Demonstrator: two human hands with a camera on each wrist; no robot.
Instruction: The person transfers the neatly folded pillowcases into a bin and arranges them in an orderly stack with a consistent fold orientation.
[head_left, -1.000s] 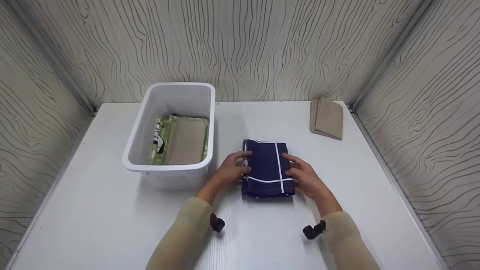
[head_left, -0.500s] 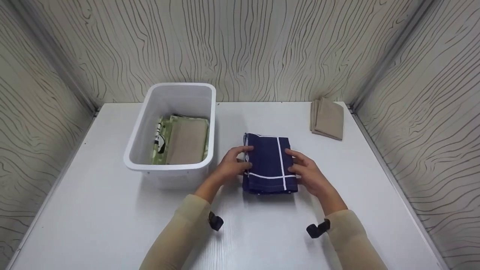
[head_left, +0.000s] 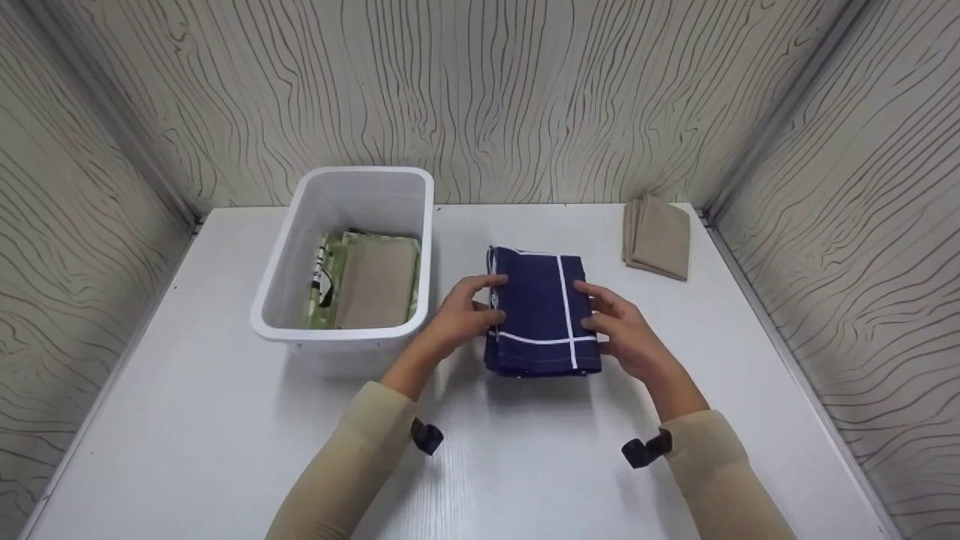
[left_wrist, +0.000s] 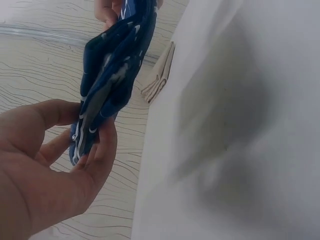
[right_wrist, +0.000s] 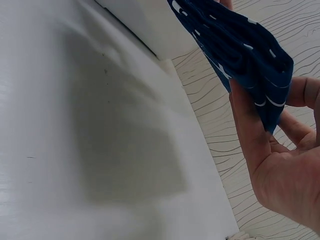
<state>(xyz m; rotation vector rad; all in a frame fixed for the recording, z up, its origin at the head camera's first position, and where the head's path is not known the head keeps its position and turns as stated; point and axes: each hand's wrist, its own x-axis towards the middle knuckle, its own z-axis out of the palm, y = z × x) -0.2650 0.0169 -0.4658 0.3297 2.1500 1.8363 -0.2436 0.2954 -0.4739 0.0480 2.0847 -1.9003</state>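
Navy cloth (head_left: 534,304) is farther up/forward than a second ago, clear of the tabletop (head_left: 517,465), between left hand (head_left: 459,319) and right hand (head_left: 624,330), each gripping a side edge. Fold looks intact, so likely portable as one bundle. Bin (head_left: 341,335) just beside left hand.

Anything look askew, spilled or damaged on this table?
Nothing spilled or damaged shows. The beige cloth at the back right of the table looks untidy, its layers fanned out; in the left wrist view, the held navy cloth bulges unevenly too.
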